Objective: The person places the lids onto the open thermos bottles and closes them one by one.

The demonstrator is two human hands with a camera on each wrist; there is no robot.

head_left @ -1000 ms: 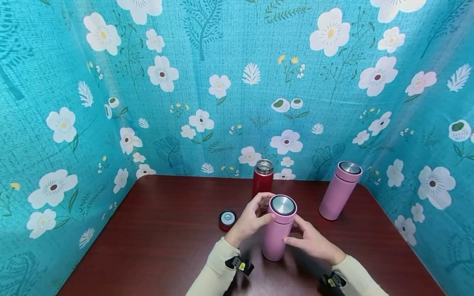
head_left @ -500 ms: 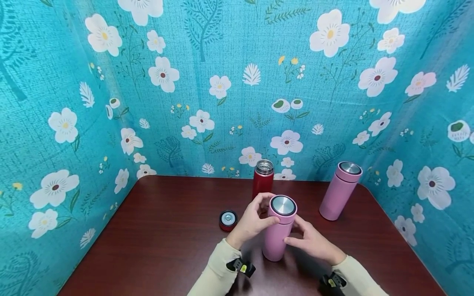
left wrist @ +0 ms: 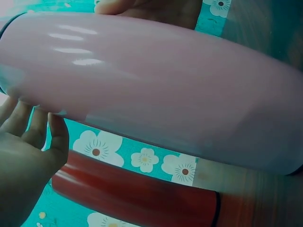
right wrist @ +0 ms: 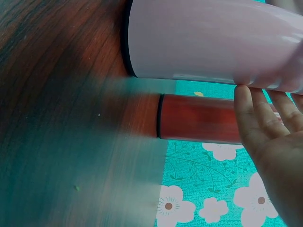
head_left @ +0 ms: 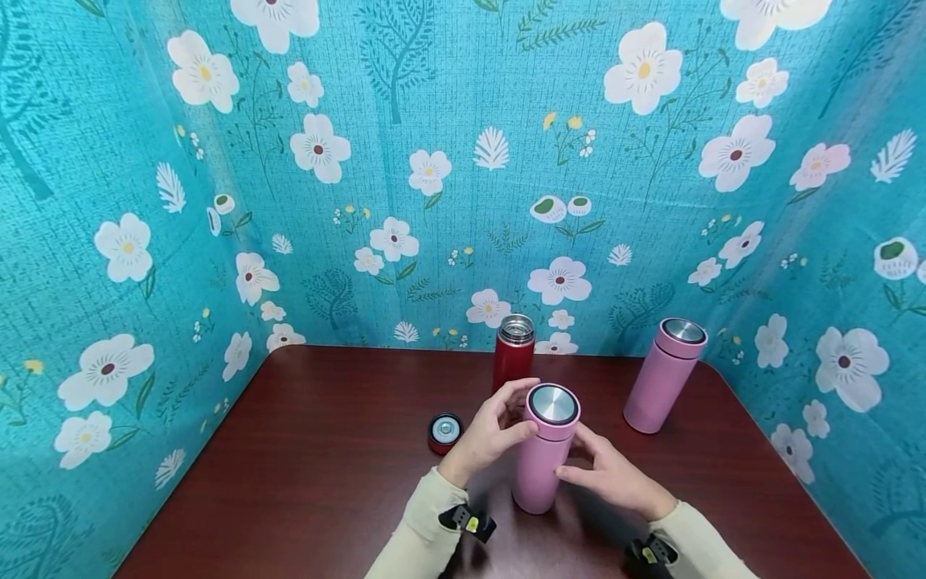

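A pink thermos [head_left: 537,478] with a steel-topped lid [head_left: 553,404] stands upright on the table, near its front middle. Around its lid are the thumb and fingers of my left hand [head_left: 477,442], the fingertips partly hidden behind it. Lower down, my right hand [head_left: 615,476] holds the body from the right, thumb in front and fingers behind. Seen from the left wrist, the glossy thermos body [left wrist: 151,85] fills most of the view. Fingertips of the right hand [right wrist: 277,127] touch the thermos side in the right wrist view.
Behind the left hand stands a red thermos [head_left: 513,363] with its metal mouth uncovered. Its dark-red lid [head_left: 444,430] lies upside down to the left. Another pink thermos [head_left: 660,386] stands at the back right. Flowered cloth [head_left: 434,241] surrounds the brown table [head_left: 311,458].
My left thumb slid a little right across the lid's front, then back left. The right hand keeps its hold, and the thermos stays in place.
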